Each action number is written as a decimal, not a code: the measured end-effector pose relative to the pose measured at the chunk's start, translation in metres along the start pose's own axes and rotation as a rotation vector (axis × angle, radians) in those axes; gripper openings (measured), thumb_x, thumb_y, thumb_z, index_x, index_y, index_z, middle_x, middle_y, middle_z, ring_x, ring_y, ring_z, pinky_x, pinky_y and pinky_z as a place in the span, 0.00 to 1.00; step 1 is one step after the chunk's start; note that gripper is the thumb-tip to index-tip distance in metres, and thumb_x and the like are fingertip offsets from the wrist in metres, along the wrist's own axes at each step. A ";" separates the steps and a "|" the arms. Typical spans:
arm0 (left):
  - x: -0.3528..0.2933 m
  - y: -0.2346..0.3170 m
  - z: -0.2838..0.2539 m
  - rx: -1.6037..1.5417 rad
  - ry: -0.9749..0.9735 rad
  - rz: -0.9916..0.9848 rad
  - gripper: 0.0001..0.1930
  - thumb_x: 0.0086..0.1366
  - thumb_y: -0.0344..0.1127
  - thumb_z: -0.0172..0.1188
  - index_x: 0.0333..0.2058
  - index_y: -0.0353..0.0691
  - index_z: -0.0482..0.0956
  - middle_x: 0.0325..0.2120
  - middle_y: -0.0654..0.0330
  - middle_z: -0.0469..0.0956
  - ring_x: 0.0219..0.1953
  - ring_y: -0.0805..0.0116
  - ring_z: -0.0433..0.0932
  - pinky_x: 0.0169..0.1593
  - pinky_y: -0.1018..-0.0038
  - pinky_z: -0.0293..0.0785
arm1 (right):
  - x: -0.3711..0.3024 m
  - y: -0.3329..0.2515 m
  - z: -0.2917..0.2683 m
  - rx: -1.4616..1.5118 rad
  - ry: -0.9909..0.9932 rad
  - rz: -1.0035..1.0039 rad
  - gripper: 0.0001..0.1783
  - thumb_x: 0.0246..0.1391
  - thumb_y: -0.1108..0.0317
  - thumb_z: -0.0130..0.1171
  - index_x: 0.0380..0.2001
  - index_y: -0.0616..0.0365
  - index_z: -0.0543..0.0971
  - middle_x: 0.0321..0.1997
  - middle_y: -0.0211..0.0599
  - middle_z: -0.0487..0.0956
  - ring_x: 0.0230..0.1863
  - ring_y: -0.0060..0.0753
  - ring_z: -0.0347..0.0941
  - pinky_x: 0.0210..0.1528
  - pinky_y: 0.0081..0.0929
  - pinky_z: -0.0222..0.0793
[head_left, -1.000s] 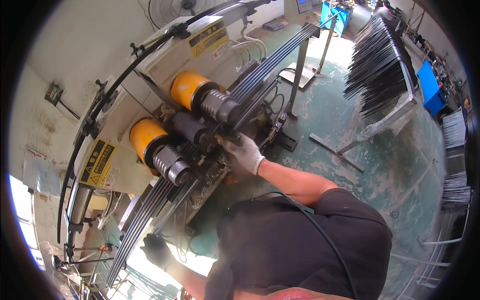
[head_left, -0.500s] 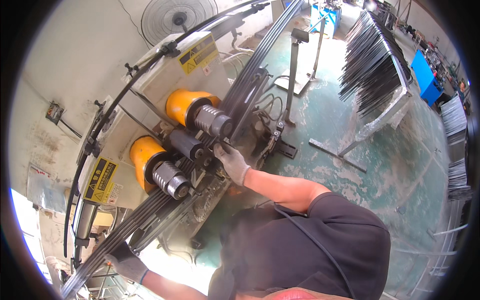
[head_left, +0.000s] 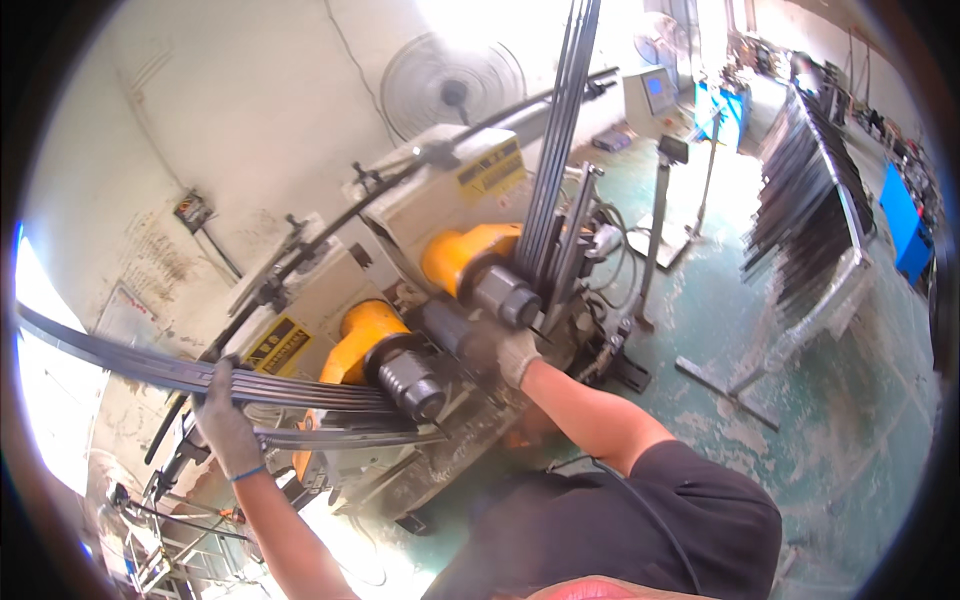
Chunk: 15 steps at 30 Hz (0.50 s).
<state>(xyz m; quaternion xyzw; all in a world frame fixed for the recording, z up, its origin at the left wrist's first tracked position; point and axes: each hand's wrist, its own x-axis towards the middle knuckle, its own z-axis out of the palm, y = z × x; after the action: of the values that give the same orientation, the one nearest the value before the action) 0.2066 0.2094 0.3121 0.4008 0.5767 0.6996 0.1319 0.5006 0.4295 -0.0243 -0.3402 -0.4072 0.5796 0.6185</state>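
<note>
My left hand (head_left: pixel 228 425), in a grey glove, is raised and wrapped around a bundle of long dark metal bars (head_left: pixel 290 388) left of the bending machine. The bars run to the machine's ridged steel rollers (head_left: pixel 410 385). Beyond the machine, a further stretch of bars (head_left: pixel 553 170) rises steeply toward the top, at an angle to the left stretch. My gloved right hand (head_left: pixel 512 355) is by the dark middle cylinder (head_left: pixel 440 325), below the second ridged roller (head_left: pixel 505 295); its fingers are blurred and partly hidden. Yellow housings (head_left: pixel 465 255) sit behind the rollers.
A curved dark rail (head_left: pixel 330 232) runs along the back of the machine. To the right stand a metal post stand (head_left: pixel 655 220) and a rack hung with many dark strips (head_left: pixel 810 205). A fan (head_left: pixel 453 95) is by the wall. A floor bar (head_left: pixel 728 395) lies near the rack.
My left hand has risen with the bars' left end, and the bars now bend at the machine instead of running straight. The view has shifted. My right hand stays by the rollers.
</note>
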 end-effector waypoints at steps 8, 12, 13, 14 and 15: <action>0.012 0.040 0.061 0.256 -0.265 0.220 0.19 0.66 0.39 0.70 0.48 0.30 0.81 0.36 0.62 0.82 0.39 0.72 0.78 0.46 0.73 0.75 | -0.009 -0.035 0.028 0.336 0.165 0.265 0.24 0.58 0.73 0.72 0.57 0.48 0.79 0.43 0.36 0.85 0.34 0.35 0.84 0.30 0.41 0.85; 0.011 0.057 0.097 0.184 -0.386 0.208 0.17 0.59 0.31 0.72 0.45 0.30 0.80 0.31 0.63 0.79 0.34 0.73 0.77 0.41 0.74 0.75 | 0.001 -0.006 0.026 0.433 0.147 0.159 0.24 0.57 0.74 0.73 0.56 0.49 0.81 0.43 0.35 0.84 0.35 0.34 0.84 0.29 0.39 0.83; 0.013 0.058 0.105 0.170 -0.371 0.149 0.18 0.60 0.32 0.71 0.46 0.29 0.80 0.31 0.63 0.81 0.34 0.74 0.78 0.41 0.74 0.76 | 0.008 0.004 0.015 0.415 0.141 0.160 0.23 0.57 0.74 0.73 0.56 0.49 0.81 0.43 0.34 0.84 0.35 0.34 0.83 0.30 0.37 0.83; 0.016 0.056 0.107 0.162 -0.386 0.158 0.18 0.60 0.33 0.72 0.46 0.29 0.80 0.32 0.62 0.81 0.35 0.74 0.78 0.41 0.73 0.76 | 0.014 0.007 0.012 0.400 0.135 0.166 0.23 0.57 0.73 0.73 0.56 0.50 0.82 0.43 0.34 0.84 0.36 0.33 0.83 0.32 0.36 0.83; 0.017 0.055 0.102 0.171 -0.393 0.164 0.19 0.60 0.34 0.72 0.47 0.29 0.80 0.32 0.62 0.81 0.35 0.74 0.79 0.41 0.73 0.76 | 0.011 0.003 0.022 0.404 0.135 0.182 0.23 0.57 0.74 0.73 0.56 0.49 0.82 0.43 0.34 0.85 0.36 0.33 0.83 0.32 0.36 0.82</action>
<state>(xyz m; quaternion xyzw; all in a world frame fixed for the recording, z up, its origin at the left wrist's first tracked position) 0.2834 0.2760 0.3703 0.5847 0.5625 0.5649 0.1500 0.4797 0.4392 -0.0163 -0.2829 -0.2083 0.6788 0.6448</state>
